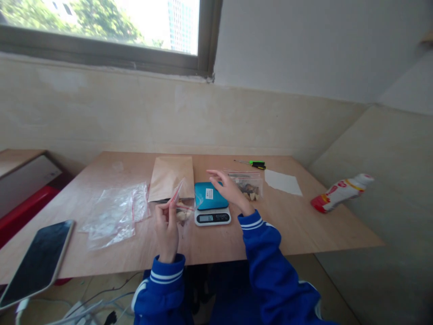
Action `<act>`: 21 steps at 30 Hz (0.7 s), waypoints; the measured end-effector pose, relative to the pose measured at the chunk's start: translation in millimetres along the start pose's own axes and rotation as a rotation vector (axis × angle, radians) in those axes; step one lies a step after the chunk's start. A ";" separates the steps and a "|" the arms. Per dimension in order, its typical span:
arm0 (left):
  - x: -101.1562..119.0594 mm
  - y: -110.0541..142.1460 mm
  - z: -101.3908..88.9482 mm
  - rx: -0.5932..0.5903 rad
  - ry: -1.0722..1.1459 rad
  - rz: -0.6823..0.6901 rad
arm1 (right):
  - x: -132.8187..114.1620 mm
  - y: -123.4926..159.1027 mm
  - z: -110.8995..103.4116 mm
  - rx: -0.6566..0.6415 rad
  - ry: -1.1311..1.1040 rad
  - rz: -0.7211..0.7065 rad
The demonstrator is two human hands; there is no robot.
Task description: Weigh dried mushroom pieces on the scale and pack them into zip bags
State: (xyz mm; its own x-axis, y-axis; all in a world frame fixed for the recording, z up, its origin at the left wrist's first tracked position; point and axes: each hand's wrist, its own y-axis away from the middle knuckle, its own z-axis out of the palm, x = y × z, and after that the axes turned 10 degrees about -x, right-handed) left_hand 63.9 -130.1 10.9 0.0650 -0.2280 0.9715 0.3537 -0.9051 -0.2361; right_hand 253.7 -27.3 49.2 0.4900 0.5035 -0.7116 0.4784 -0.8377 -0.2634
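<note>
My left hand (pixel 167 230) pinches the red-striped top of a clear zip bag (pixel 176 193), lifted in front of the brown paper bag (pixel 172 176). Beside that hand, pale chunks (pixel 184 213) show through clear plastic on the table. My right hand (pixel 227 186) hovers with fingers stretched out, over the right side of a digital kitchen scale (pixel 212 217) with a blue platform; nothing is in it. Just right of the scale, partly behind my right wrist, lies another zip bag (pixel 253 186) holding dark and pale dried pieces. The scale's reading is too small to make out.
Several clear bags (pixel 117 210) lie spread at the left, near a phone or tablet (pixel 38 259) plugged into a cable. Toward the right are a green-and-black screwdriver (pixel 254 163), white paper (pixel 282 181) and a red-and-white bottle (pixel 341 193). Cables (pixel 101 302) run below the table edge.
</note>
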 end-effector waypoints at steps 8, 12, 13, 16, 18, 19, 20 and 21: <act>7.5 0.0 0.7 0.024 0.052 -0.008 | 53.4 11.2 16.2 -0.036 0.474 0.232; 10.8 0.2 1.9 0.028 0.085 0.003 | 48.4 5.5 11.5 0.002 0.465 0.223; 10.9 0.1 2.3 0.029 0.091 0.003 | 45.5 3.0 9.5 0.003 0.465 0.216; 9.8 0.0 3.0 0.023 0.097 -0.015 | 29.3 -2.6 5.0 0.053 0.360 0.153; 7.7 0.1 3.3 0.020 0.093 -0.028 | 10.4 -3.3 3.6 0.126 0.163 0.055; 6.4 0.1 3.6 0.016 0.096 -0.033 | -0.8 -2.6 3.2 0.147 0.055 -0.005; 5.0 0.1 3.8 0.007 0.106 -0.038 | -12.5 -1.3 2.9 0.150 -0.032 -0.061; 3.6 0.1 4.1 -0.003 0.121 -0.047 | -23.7 0.5 2.7 0.129 -0.077 -0.107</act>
State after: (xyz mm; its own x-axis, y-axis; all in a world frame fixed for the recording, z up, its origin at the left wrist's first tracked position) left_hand 68.0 -129.5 14.5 -0.0646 -0.2268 0.9718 0.3508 -0.9168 -0.1907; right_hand 240.4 -40.2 64.2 0.3820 0.5773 -0.7216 0.4251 -0.8031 -0.4175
